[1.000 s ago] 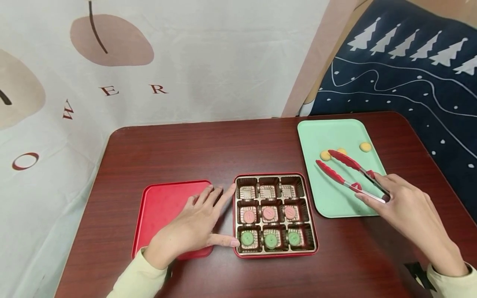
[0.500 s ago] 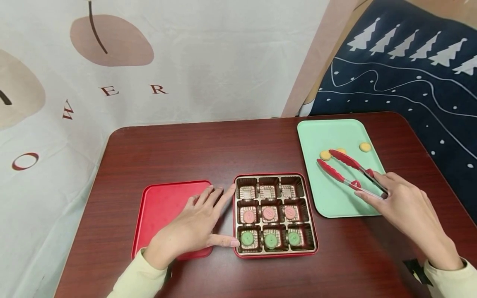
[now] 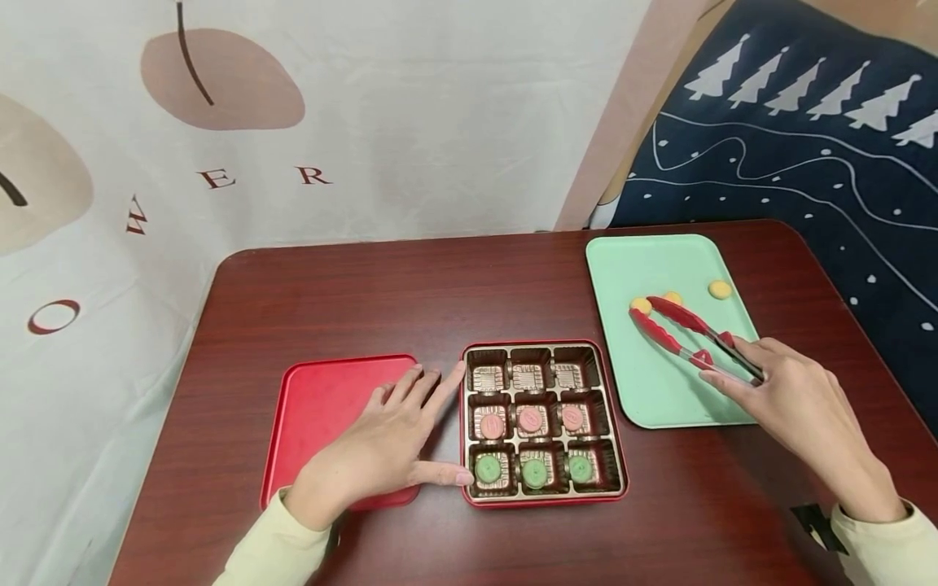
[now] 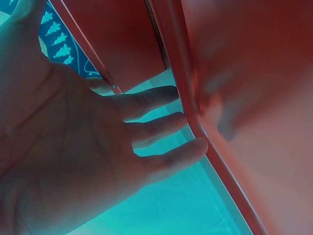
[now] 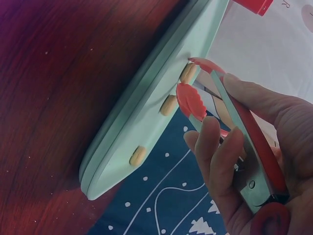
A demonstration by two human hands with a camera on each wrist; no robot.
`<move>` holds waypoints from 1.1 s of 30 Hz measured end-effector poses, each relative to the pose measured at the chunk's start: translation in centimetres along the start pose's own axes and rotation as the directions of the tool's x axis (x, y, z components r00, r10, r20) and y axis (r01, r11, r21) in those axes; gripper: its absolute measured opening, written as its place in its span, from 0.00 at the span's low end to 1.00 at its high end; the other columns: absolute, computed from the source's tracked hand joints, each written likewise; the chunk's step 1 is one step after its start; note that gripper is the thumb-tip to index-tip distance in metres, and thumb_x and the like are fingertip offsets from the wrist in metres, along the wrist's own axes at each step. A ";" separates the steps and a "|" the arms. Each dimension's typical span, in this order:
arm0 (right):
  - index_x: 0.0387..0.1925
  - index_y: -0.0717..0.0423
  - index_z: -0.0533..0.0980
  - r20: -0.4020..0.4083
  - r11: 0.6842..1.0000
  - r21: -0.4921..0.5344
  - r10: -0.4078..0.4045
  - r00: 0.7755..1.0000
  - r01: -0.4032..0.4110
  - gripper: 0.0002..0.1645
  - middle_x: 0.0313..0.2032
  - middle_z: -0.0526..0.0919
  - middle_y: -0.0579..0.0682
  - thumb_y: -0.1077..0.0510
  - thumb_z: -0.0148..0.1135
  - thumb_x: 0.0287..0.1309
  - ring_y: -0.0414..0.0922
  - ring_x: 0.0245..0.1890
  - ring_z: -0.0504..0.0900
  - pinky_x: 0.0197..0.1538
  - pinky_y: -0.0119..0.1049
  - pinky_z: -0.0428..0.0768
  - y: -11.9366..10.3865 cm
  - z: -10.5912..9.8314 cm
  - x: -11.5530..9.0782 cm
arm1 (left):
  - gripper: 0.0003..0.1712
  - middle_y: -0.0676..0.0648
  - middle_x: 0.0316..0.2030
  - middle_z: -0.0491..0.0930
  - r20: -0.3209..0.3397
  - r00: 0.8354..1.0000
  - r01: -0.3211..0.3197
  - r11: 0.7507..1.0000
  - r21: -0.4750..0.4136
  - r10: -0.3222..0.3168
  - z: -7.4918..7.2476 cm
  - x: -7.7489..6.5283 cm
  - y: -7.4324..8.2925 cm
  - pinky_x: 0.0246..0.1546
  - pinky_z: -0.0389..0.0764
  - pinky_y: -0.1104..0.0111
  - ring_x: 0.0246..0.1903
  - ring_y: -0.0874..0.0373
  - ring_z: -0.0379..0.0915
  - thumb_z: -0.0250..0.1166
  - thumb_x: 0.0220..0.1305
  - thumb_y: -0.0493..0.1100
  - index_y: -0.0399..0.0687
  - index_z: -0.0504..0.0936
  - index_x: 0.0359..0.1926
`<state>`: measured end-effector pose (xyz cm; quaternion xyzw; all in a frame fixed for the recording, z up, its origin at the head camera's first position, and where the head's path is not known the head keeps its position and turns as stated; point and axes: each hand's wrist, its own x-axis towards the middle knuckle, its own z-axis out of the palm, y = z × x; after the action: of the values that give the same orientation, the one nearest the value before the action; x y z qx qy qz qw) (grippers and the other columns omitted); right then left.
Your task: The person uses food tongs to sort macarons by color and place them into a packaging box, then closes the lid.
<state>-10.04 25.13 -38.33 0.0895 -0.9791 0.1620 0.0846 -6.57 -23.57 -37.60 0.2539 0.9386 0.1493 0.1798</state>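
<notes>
My left hand point(image 3: 374, 448) is spread with straight fingers, its thumb and index fingertip at the left edge of a square red box point(image 3: 542, 504). Inside the box's brown insert lie pink round sweets point(image 3: 530, 419) in the middle row and green round sweets point(image 3: 535, 473) in the front row; the back row has none. My right hand point(image 3: 806, 415) grips red-tipped tongs point(image 3: 681, 314), jaws apart over a mint-green tray point(image 3: 652, 399). Their tips stand on either side of a yellow round sweet point(image 5: 188, 73), with another yellow sweet point(image 5: 168, 105) beside it and a third point(image 3: 721, 289) farther right.
Partly under my left hand lies a red lid point(image 3: 315, 407), flat on the dark wood table point(image 3: 366, 301). A pale printed cloth point(image 3: 440, 122) hangs behind the table, and a navy cloth with white trees point(image 3: 791, 179) borders its right side.
The tongs' jaws have drawn closer together, the near tip moving toward the left yellow sweet. My right hand has shifted slightly left. The left hand and box look the same.
</notes>
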 end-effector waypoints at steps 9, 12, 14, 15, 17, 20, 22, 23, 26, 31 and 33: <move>0.59 0.77 0.82 0.004 1.000 0.001 0.008 1.000 -0.008 0.41 0.31 0.78 0.53 0.53 0.87 0.52 0.48 0.24 0.68 0.22 0.38 0.63 0.1 -0.1 -0.2 | 0.75 0.31 0.79 0.62 -0.005 1.000 -0.007 1.000 0.004 0.007 0.1 0.1 0.1 0.70 0.63 0.33 0.80 0.31 0.52 0.69 0.59 0.82 0.54 0.41 0.90; 0.59 0.77 0.82 -0.008 1.000 0.001 0.002 1.000 -0.002 0.41 0.31 0.79 0.54 0.53 0.87 0.52 0.47 0.23 0.67 0.22 0.38 0.62 0.1 -0.2 -0.4 | 0.75 0.30 0.79 0.62 -0.004 1.000 -0.009 1.000 0.004 0.009 0.1 0.1 0.2 0.71 0.63 0.33 0.80 0.31 0.53 0.69 0.59 0.83 0.53 0.41 0.90; 0.59 0.78 0.82 -0.017 1.000 0.001 -0.001 1.000 0.001 0.41 0.32 0.79 0.54 0.54 0.88 0.52 0.47 0.23 0.67 0.22 0.38 0.61 0.1 -0.3 -0.5 | 0.75 0.30 0.79 0.62 -0.004 1.000 -0.009 1.000 0.002 0.009 0.0 0.1 0.2 0.71 0.62 0.33 0.80 0.31 0.53 0.69 0.59 0.83 0.53 0.41 0.90; 0.59 0.78 0.82 -0.024 1.000 0.000 -0.003 1.000 0.003 0.41 0.32 0.79 0.54 0.54 0.88 0.51 0.47 0.22 0.66 0.22 0.38 0.61 0.0 -0.3 -0.6 | 0.75 0.30 0.79 0.62 -0.003 1.000 -0.009 1.000 -0.002 0.009 0.0 0.1 0.1 0.71 0.62 0.33 0.80 0.30 0.53 0.69 0.59 0.83 0.53 0.41 0.90; 0.59 0.78 0.82 -0.026 1.000 0.003 0.002 1.000 -0.002 0.42 0.32 0.79 0.54 0.53 0.88 0.51 0.46 0.22 0.65 0.21 0.38 0.60 -0.2 -0.5 -0.7 | 0.75 0.30 0.79 0.62 -0.002 1.000 -0.005 1.000 -0.005 0.005 0.0 0.0 0.1 0.71 0.62 0.32 0.80 0.30 0.52 0.69 0.59 0.83 0.53 0.41 0.90; 0.59 0.77 0.82 -0.022 1.000 0.005 0.009 1.000 -0.009 0.42 0.32 0.78 0.53 0.53 0.88 0.51 0.46 0.21 0.65 0.21 0.38 0.60 -0.5 -0.7 -0.8 | 0.75 0.30 0.80 0.61 0.003 1.000 0.002 1.000 -0.015 -0.002 -0.1 0.0 0.1 0.71 0.61 0.32 0.80 0.30 0.52 0.70 0.59 0.82 0.54 0.40 0.90; 0.60 0.77 0.82 -0.019 1.000 0.004 0.006 1.000 -0.006 0.42 0.34 0.79 0.55 0.53 0.88 0.51 0.46 0.21 0.65 0.21 0.38 0.60 -0.8 -0.8 -0.9 | 0.75 0.31 0.80 0.61 0.005 1.000 0.005 1.000 -0.017 -0.005 -0.1 -0.1 0.1 0.71 0.61 0.32 0.80 0.30 0.51 0.71 0.59 0.81 0.54 0.40 0.90; 0.60 0.76 0.82 -0.023 1.000 0.003 0.002 1.000 -0.002 0.42 0.35 0.80 0.56 0.53 0.88 0.50 0.46 0.21 0.66 0.21 0.38 0.61 -0.9 -0.9 -0.9 | 0.75 0.31 0.80 0.61 0.005 1.000 0.007 1.000 -0.019 -0.006 -0.1 -0.1 0.1 0.71 0.61 0.32 0.80 0.30 0.51 0.71 0.59 0.81 0.54 0.40 0.90; 0.60 0.74 0.83 -0.049 1.000 0.005 -0.016 0.999 0.016 0.41 0.39 0.83 0.59 0.54 0.89 0.49 0.47 0.23 0.69 0.22 0.38 0.63 -1.2 -1.2 -1.1 | 0.75 0.31 0.80 0.62 0.003 1.000 0.008 1.000 -0.020 -0.008 -0.1 -0.1 0.1 0.71 0.61 0.32 0.80 0.30 0.51 0.71 0.59 0.80 0.54 0.40 0.90; 0.60 0.69 0.85 -0.094 0.999 0.014 -0.037 0.995 0.039 0.40 0.42 0.85 0.57 0.54 0.89 0.48 0.45 0.23 0.70 0.23 0.37 0.64 -1.9 -1.7 -1.6 | 0.75 0.30 0.79 0.62 -0.003 1.000 0.004 1.000 -0.016 -0.004 0.0 -0.1 0.0 0.71 0.61 0.32 0.80 0.29 0.52 0.72 0.59 0.80 0.54 0.41 0.90; 0.60 0.68 0.85 -0.106 0.999 0.010 -0.041 0.994 0.043 0.40 0.42 0.86 0.57 0.53 0.89 0.47 0.45 0.24 0.70 0.23 0.37 0.65 -2.2 -1.9 -1.9 | 0.75 0.30 0.79 0.62 -0.006 1.000 0.002 1.000 -0.017 -0.002 0.0 -0.1 0.0 0.71 0.61 0.31 0.80 0.29 0.52 0.72 0.59 0.80 0.53 0.41 0.90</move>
<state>-7.51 23.99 -36.21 0.1019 -0.9701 0.1706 0.1390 -6.53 -23.62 -37.54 0.2509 0.9381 0.1576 0.1792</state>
